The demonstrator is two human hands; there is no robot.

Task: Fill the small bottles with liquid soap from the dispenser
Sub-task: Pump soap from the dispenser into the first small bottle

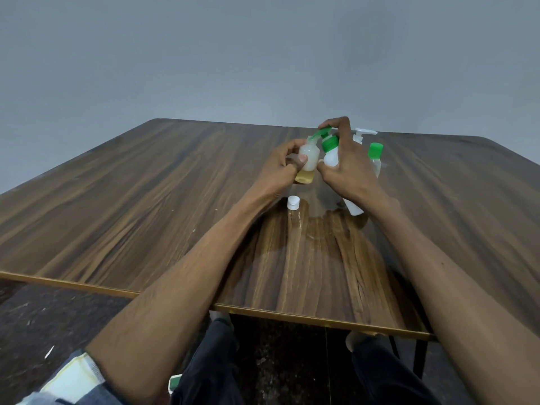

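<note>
My left hand [282, 168] holds a small clear bottle [308, 162] with yellowish soap in its lower part. Its open mouth sits under the green spout of a white dispenser [331, 154]. My right hand [346, 168] is wrapped around the dispenser, tilted toward the small bottle, with fingers on the green pump head [324, 133]. The dispenser's white base [355, 210] shows below my wrist. A loose white cap [293, 202] lies on the table in front of the bottles.
Behind my right hand stand a white pump bottle [362, 135] and a small clear bottle with a green cap [375, 156]. All rest on a wooden table [146, 200]; its near edge runs across the lower frame. A grey wall rises behind.
</note>
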